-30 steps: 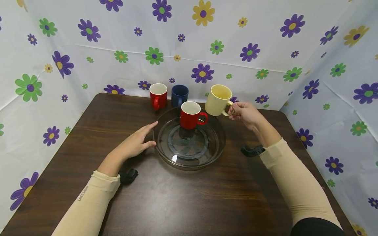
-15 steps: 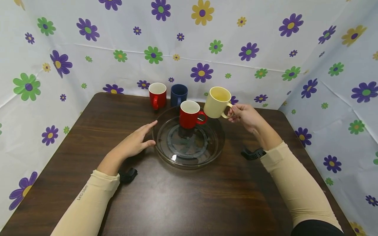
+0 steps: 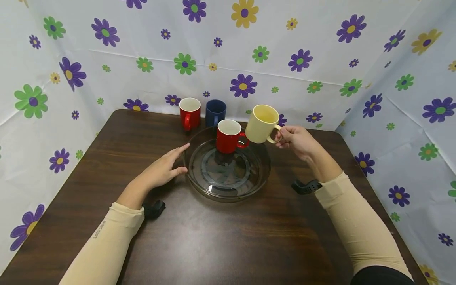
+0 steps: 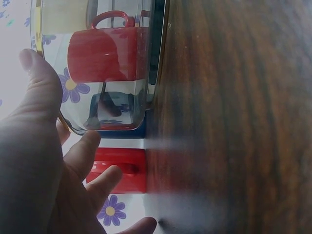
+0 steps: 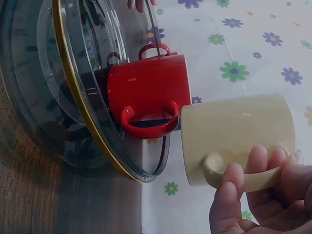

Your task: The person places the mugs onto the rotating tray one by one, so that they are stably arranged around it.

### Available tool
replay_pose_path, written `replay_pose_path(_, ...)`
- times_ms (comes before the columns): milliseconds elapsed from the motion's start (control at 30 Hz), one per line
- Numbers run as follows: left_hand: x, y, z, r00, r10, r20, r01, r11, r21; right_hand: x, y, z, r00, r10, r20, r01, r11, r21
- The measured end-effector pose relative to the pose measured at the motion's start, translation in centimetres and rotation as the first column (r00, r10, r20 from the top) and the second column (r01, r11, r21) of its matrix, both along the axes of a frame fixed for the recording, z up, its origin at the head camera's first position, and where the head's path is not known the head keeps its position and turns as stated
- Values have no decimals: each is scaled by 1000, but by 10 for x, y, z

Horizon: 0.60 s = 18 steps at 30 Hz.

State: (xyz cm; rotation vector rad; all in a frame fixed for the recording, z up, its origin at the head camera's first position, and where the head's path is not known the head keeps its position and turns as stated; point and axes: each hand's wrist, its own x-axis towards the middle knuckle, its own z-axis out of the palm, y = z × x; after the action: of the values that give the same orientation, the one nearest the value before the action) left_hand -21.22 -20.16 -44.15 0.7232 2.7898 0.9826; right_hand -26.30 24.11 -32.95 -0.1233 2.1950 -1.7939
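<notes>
My right hand [image 3: 297,142] grips the handle of a pale yellow mug [image 3: 262,124], holding it upright with a slight tilt above the right rear rim of a clear glass dish [image 3: 228,194]. In the right wrist view, fingers and thumb pinch the handle of that mug [image 5: 239,136]. A red mug [image 3: 228,138] with a white inside stands in the back part of the dish, its handle towards the right. My left hand [image 3: 160,168] rests against the dish's left side with fingers spread and fairly straight; the left wrist view shows the fingertips at the glass.
Behind the dish stand a second red mug [image 3: 190,114] and a dark blue mug [image 3: 215,113], near the back edge of the brown wooden table [image 3: 221,241]. A white cloth [image 3: 142,31] with flowers hangs at the back and both sides.
The yellow mug in my right hand has come down slightly and a little to the left, towards the dish. My left hand stays at the dish's side.
</notes>
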Motion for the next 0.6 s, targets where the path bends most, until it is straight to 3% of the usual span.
replay_pose_path(600, -1, 0, -1, 1000, -7, 2, 7, 1000, 6, 15, -1, -2, 999, 19, -26, -19, 1000, 8)
